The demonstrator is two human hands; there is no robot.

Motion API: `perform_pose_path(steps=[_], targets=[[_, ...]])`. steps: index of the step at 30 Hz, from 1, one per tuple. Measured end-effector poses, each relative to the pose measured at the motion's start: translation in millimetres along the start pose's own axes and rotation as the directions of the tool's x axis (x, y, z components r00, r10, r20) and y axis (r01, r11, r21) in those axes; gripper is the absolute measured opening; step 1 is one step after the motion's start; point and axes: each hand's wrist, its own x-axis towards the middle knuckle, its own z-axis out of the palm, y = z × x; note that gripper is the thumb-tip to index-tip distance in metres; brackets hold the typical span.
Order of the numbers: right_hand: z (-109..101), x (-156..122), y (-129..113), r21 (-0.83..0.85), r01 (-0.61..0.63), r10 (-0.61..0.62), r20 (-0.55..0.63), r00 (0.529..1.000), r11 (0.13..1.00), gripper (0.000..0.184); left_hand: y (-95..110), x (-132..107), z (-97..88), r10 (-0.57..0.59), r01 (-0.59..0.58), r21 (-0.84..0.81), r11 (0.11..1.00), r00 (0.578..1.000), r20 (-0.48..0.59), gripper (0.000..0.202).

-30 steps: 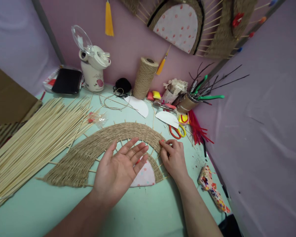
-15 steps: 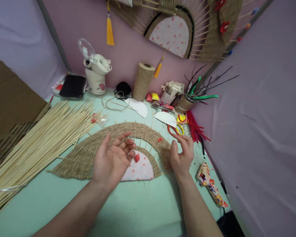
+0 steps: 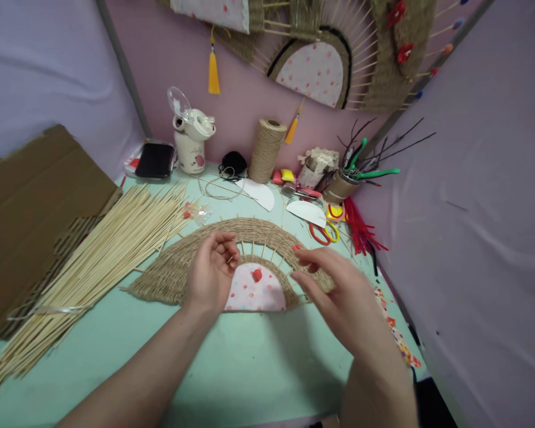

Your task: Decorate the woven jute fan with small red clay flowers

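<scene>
Pink wall panels close off the far side of a mint-green desk (image 3: 249,368), and finished woven fans hang on them. Near the middle of the desk lies the woven fan piece (image 3: 178,270), a half-round arch of twine wound through thin sticks, with a dotted cloth half-circle (image 3: 256,294) at its centre and a small red bead (image 3: 257,274) lying on that cloth.

The left hand (image 3: 211,270) hovers just over the inner arch, its fingers curled loosely inward; a short bit of stick seems to lie against them, but whether they pinch it cannot be told. The right hand (image 3: 339,297) is lifted above the right end of the arch, blurred, fingers spread and holding nothing.

Along the left edge of the desk a bundle of bamboo skewers (image 3: 93,267) fans out, partly over a sheet of cardboard (image 3: 35,208). At the far edge stand a white kettle (image 3: 191,145) and a spool of twine (image 3: 265,151), and toward the far right corner a cup of tools (image 3: 343,181), with red-and-yellow scissors (image 3: 323,232) just in front.

The woven piece looks light and fairly stiff across its sticks, yet the protruding tips are thin and could snap or prick. It is probably best held flat, by the densely wound band instead of the bare stick ends. The bead looks small and apt to roll off.
</scene>
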Motion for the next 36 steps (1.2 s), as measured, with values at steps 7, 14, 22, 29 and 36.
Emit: perform_pose_path(steps=[7, 14, 22, 29, 36], targets=[[71, 17, -2, -0.091, -0.058, 0.087, 0.369, 0.925, 0.994, 0.004, -5, 0, -2.0, -0.005, -0.001, 0.144, 0.99, 0.999, 0.042, 0.013], [79, 10, 7, 0.443, -0.15, 0.123, 0.089, 0.988, 0.884, 0.016, -17, -1, -7.2, -0.114, 0.033, 0.515, 0.857, 0.985, 0.127, 0.024], [74, 8, 12, 0.446, -0.079, 0.107, -0.038, 0.993, 0.891, 0.01, -20, -3, -7.0, -0.189, 0.062, 0.522, 0.851, 0.963, 0.194, 0.024], [68, 9, 11, 0.479, 0.017, 0.007, -0.048, 0.999, 0.878, 0.017, -18, 0, -6.5, -0.082, -0.054, 0.597, 0.8, 0.977, 0.198, 0.02], [69, 8, 5, 0.418, 0.026, 0.022, -0.11, 0.994, 0.908, 0.013, -17, -1, -8.9, -0.106, -0.068, 0.658, 0.75, 0.969, 0.221, 0.014]])
